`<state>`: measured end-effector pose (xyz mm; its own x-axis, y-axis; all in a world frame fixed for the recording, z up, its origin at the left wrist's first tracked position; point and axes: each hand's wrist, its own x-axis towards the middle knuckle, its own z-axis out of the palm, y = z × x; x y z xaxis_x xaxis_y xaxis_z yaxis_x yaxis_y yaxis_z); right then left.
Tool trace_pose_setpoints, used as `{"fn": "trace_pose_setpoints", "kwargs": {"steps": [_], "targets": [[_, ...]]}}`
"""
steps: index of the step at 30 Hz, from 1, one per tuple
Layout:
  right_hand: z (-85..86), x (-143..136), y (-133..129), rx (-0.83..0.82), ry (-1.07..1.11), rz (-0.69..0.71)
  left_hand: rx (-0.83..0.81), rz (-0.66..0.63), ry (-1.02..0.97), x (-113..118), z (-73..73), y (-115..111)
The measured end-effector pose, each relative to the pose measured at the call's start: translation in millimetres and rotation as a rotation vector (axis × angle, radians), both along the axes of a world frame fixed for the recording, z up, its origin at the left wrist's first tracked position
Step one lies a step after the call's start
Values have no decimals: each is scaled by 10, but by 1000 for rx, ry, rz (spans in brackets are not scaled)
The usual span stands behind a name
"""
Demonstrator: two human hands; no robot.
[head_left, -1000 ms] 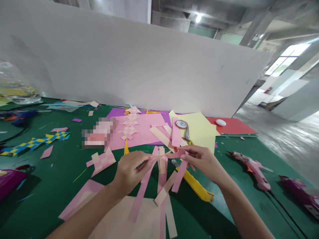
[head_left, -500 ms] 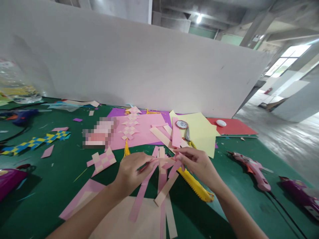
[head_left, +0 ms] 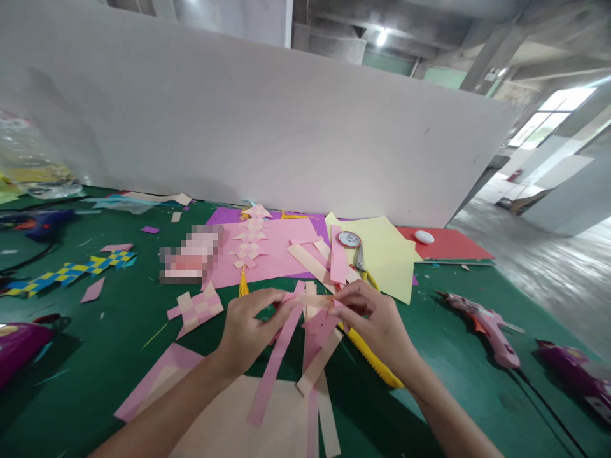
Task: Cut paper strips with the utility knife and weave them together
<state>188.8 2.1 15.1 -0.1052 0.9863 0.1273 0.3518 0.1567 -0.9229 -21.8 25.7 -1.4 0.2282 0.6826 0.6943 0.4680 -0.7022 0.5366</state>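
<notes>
Both hands pinch pink and cream paper strips above the green table. Between thumb and fingers, my left hand (head_left: 255, 324) grips the left end of a cream paper strip (head_left: 315, 301) stretched crosswise. My right hand (head_left: 375, 318) is closed on its other end, where pink strips overlap it. A long pink strip (head_left: 267, 385) slants down beside my left fingers. More cream strips (head_left: 319, 366) hang or lie below the hands; how they are joined is hidden. Behind my right hand lies a yellow-handled tool with a serrated edge (head_left: 375, 359), partly covered.
A woven pink-and-cream piece (head_left: 198, 310) lies left, behind it a woven chain with yellow tassel (head_left: 249, 245). Scissors (head_left: 360, 257) and a round tape-like disc (head_left: 349, 239) rest on yellow paper (head_left: 396, 254). A pink glue gun (head_left: 482, 324) with cord sits right. A white board (head_left: 248, 121) stands behind.
My left hand has shifted its fingers up and slightly right along the strips. My right fingers have curled closer around the strip's end, and the hand sits a little lower.
</notes>
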Motion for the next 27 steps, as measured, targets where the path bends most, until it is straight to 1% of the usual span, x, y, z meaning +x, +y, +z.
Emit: {"fn": "trace_pose_setpoints", "kwargs": {"steps": [3,7,9,12,15,19,22,27], "targets": [[-8,1,1,25,-1,8,-4,2,-13,2,3,-9],[-52,-21,5,38,-24,-42,-10,-10,-17,16,5,-19],[-68,-40,4,16,-21,-41,-25,-25,-9,23,1,-21],[-61,-59,3,-55,64,7,-44,-39,2,29,-12,-19],[-25,-51,4,-110,135,51,-42,-2,4,29,-22,-15],[-6,-28,9,-122,64,55,-23,28,4,23,-24,-16],[-31,-32,9,-95,14,59,-24,11,7,23,-22,-20],[-43,-48,2,-83,3,79,-66,-21,19,27,-7,-24]]}}
